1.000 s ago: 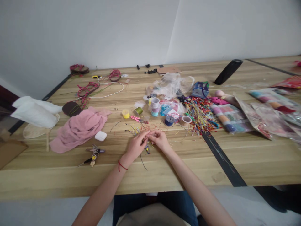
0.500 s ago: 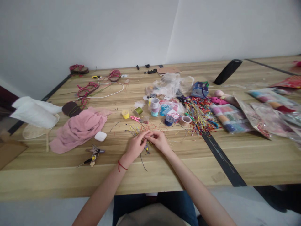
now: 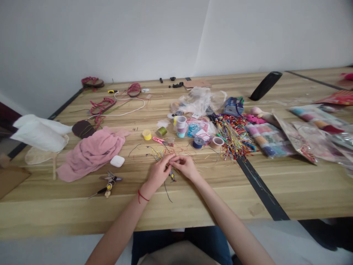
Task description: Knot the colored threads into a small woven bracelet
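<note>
My left hand (image 3: 159, 172) and my right hand (image 3: 185, 165) meet over the wooden table (image 3: 193, 198), fingertips pinched together on thin coloured threads (image 3: 172, 173). A dark thread end trails from them toward me. Loose thread scraps (image 3: 161, 151) lie just beyond my fingers. A red string circles my left wrist. Pink scissors (image 3: 160, 140) lie a little farther out, with yellow (image 3: 147, 134), green (image 3: 162, 130) and blue (image 3: 197, 142) thread spools around them.
A pink cloth (image 3: 91, 152) and a white earbud case (image 3: 117, 161) lie to the left, keys (image 3: 107, 183) in front of them. A heap of multicoloured cords (image 3: 234, 136) and plastic bags of yarn (image 3: 271, 140) fill the right. A black strip (image 3: 259, 186) crosses the table.
Both hands stay pinched on the threads with only small finger movements; the view has shifted slightly.
</note>
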Demonstrator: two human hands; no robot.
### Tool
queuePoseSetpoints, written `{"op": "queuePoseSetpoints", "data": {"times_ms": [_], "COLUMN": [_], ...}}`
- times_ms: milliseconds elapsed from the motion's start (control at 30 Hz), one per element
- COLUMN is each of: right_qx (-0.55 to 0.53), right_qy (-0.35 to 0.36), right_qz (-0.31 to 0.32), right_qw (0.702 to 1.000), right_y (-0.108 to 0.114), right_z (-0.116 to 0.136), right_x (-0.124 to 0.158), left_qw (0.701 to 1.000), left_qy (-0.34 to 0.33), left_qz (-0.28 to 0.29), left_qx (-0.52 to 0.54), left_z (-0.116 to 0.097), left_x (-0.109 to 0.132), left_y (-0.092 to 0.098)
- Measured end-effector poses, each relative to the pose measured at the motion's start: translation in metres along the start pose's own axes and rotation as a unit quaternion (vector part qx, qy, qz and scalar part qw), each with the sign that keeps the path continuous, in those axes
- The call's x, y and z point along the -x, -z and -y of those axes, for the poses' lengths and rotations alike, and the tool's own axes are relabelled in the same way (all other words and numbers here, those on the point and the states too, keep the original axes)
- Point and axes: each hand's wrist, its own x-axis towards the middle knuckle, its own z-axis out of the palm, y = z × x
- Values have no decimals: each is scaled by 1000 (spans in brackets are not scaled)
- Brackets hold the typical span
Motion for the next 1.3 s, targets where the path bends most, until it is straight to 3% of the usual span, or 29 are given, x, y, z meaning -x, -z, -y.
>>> {"op": "queuePoseSetpoints", "data": {"times_ms": [1300], "right_qx": [49], "right_qy": [31], "right_qz": [-3], "right_qw": [998], "right_y": [-1], "right_z": [3], "right_x": [2], "left_qw": [1000], "left_qy": [9], "left_qz": [-6], "left_qx": [6], "left_z": [-1], "left_x": [0], "left_y": [2]}}
